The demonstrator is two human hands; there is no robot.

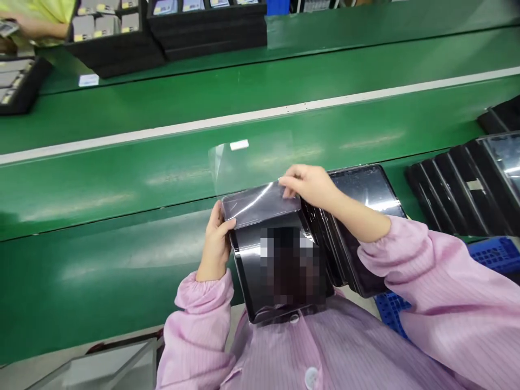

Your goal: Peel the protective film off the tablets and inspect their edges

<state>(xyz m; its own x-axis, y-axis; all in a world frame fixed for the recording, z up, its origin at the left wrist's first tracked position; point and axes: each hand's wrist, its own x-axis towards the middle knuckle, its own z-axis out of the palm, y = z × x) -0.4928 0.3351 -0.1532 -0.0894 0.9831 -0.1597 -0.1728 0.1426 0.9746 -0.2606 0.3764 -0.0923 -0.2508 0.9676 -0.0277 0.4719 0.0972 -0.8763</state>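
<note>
A black tablet-like screen panel [252, 276] tilts in front of my chest, its glossy face up. My left hand [215, 241] grips its upper left edge, with the thumb on the front. Clear plastic film [260, 205] lies across the panel's top, and a transparent sheet with a white tab [239, 145] extends beyond it over the green bench. Fingers closed, my right hand [311, 185] pinches the film at the panel's upper right. Just right of the panel, partly under my right forearm, stands a leaning stack of similar black panels [365, 184].
More black panels [455, 184] lean in a row at the right, by a blue plastic basket [493, 254]. Black foam trays [207, 38] stand across the green bench [122, 189]. At the far left, a person's arm [44, 27] shows. A grey-framed bin [109, 368] sits low left.
</note>
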